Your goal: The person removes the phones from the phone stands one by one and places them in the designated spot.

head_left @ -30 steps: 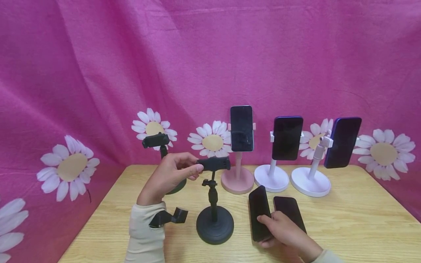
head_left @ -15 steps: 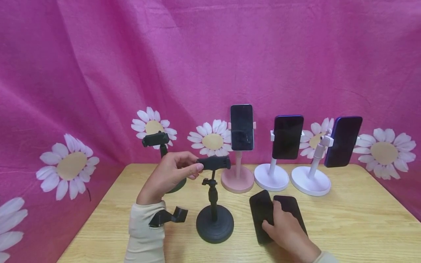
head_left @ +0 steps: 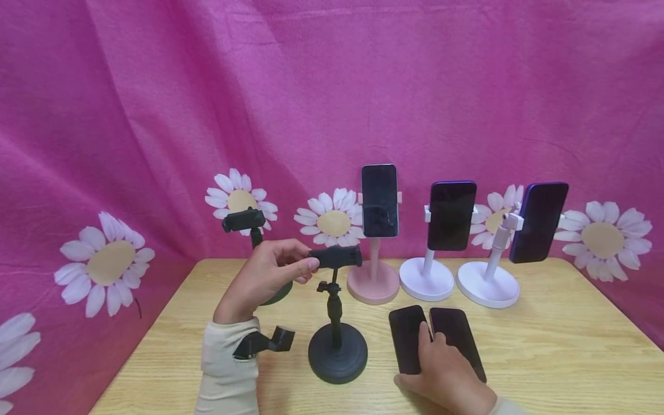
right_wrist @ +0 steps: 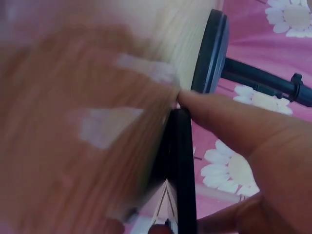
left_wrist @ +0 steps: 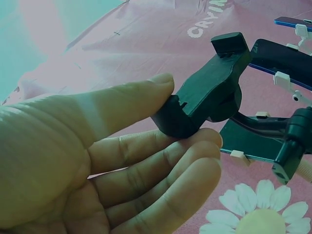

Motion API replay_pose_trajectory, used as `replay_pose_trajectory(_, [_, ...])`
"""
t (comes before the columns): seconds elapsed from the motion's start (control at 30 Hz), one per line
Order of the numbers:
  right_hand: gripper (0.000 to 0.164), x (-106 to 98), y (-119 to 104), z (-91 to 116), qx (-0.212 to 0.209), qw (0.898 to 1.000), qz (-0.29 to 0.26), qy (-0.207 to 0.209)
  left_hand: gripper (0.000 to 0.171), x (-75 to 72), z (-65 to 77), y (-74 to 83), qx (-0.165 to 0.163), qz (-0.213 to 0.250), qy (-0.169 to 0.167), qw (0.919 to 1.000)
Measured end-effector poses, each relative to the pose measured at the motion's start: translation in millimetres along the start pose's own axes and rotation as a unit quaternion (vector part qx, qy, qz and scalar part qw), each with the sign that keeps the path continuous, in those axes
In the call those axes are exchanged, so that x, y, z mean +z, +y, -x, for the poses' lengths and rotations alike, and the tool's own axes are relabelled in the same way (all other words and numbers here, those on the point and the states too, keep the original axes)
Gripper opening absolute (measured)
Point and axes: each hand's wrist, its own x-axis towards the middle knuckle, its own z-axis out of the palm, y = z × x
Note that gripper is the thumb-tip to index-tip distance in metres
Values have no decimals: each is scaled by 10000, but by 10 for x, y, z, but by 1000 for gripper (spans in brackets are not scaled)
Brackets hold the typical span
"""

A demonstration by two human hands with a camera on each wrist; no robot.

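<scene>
In the head view, my left hand point(head_left: 267, 275) pinches one end of a black phone clamp point(head_left: 338, 257) on a round-based black phone stand point(head_left: 338, 354). The left wrist view shows the thumb on top of the clamp point(left_wrist: 209, 87) and fingers below it. My right hand point(head_left: 446, 369) is over a black phone point(head_left: 406, 334) on the table, thumb at its lower left corner and index finger along its right side. A second black phone point(head_left: 459, 331) lies right beside it, partly covered by the hand. In the right wrist view the thumb meets the phone's edge point(right_wrist: 185, 170).
Behind stand a pink stand point(head_left: 374, 285) and two white stands point(head_left: 426, 282), each bearing an upright phone. Another black stand point(head_left: 244, 220) is partly hidden behind my left hand. A pink flowered cloth point(head_left: 332, 104) hangs behind the wooden table point(head_left: 550, 346).
The phone under my right hand went from tilted up to lying flat beside the second phone. The right fingers shifted around it, the thumb moving to its lower corner. My left hand kept its hold.
</scene>
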Motion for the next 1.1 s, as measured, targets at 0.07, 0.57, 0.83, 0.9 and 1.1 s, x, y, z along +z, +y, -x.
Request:
replay_pose_trajectory(0.07, [111, 13, -32, 6, -26, 9999, 42, 91, 25, -2, -2, -3, -11, -10, 1, 10000])
replay_pose_trajectory(0.57, [89, 53, -79, 22, 51, 9951, 959, 218, 25, -8, -1, -14, -47, -8, 6, 10000])
replay_pose_trajectory(0.83, [93, -16, 14, 1, 53, 9967, 807, -51, 25, -8, 9, -20, -79, -17, -8, 10000])
replay_pose_trajectory(0.9, [96, -37, 29, -9, 60, 9968, 782, -143, 26, -9, 3, -23, -58, -13, -9, 10000])
replay_pose_trajectory(1.1, [101, -62, 61, -27, 8, 9968, 764, -226, 27, -13, -6, -18, -54, -24, -14, 10000])
